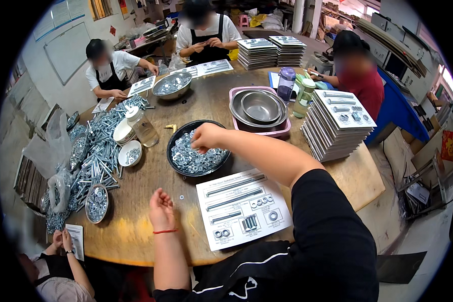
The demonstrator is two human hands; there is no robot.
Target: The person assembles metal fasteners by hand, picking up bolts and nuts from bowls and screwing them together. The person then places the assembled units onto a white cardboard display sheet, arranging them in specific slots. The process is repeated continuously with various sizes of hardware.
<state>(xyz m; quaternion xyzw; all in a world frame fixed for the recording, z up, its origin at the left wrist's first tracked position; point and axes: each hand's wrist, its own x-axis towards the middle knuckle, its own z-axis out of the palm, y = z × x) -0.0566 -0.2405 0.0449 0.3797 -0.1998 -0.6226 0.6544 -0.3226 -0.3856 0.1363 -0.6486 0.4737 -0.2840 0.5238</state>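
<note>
My right hand (206,138) reaches over a dark round bowl (221,167) heaped with small metal washers (199,158). Its fingers are pinched together just above the heap, and whatever they hold is hidden. My left hand (162,207) is raised near the table's front edge, left of a white card (244,241). Its fingers curl loosely upward, with nothing visible in them. On the card are long bolts (234,186), short studs and rings in boxed outlines; whether these are printed or real is unclear. A single washer (181,197) lies between the bowl and my left hand.
Loose bolts (98,153) are piled at the left, beside small bowls (96,204) of hardware and a clear bottle (143,128). Steel basins (260,106) sit in a pink tray (277,132). A tall stack of cards (324,128) stands at right. Several co-workers surround the table.
</note>
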